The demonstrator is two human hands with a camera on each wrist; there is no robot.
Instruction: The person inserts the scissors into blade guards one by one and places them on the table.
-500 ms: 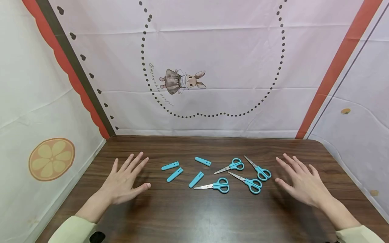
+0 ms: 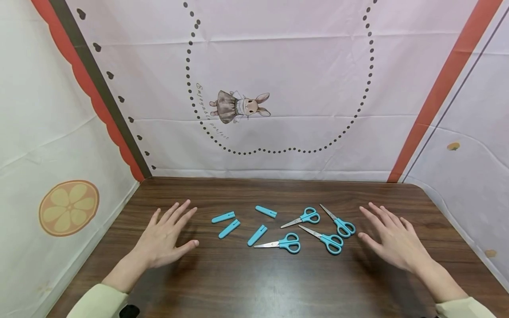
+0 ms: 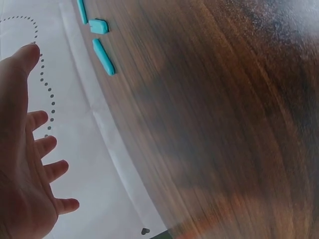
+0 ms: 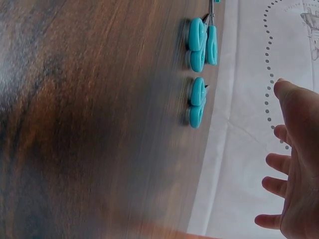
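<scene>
My left hand (image 2: 161,240) hovers with spread fingers over the left of the table, holding nothing. Nearest to it lie two turquoise blade caps (image 2: 223,217), side by side; another cap (image 2: 266,211) is farther back and one more (image 2: 257,235) lies nearer the middle. Several turquoise-handled scissors with bare blades lie right of the caps: a front pair (image 2: 284,244), a back pair (image 2: 307,216) and others toward the right. My right hand (image 2: 397,243), also spread and holding nothing, is apart from the rightmost scissors (image 2: 338,222). In the right wrist view, scissor handles (image 4: 197,102) lie beyond the hand.
The brown wood-grain table (image 2: 238,287) ends at a pale printed cloth (image 2: 310,88) behind it. More cloth hangs along the left (image 2: 24,132) and right (image 2: 477,176) sides.
Both hands have drifted very slightly inward, the left one to the right and the right one to the left. The scissors and caps stay where they were.
</scene>
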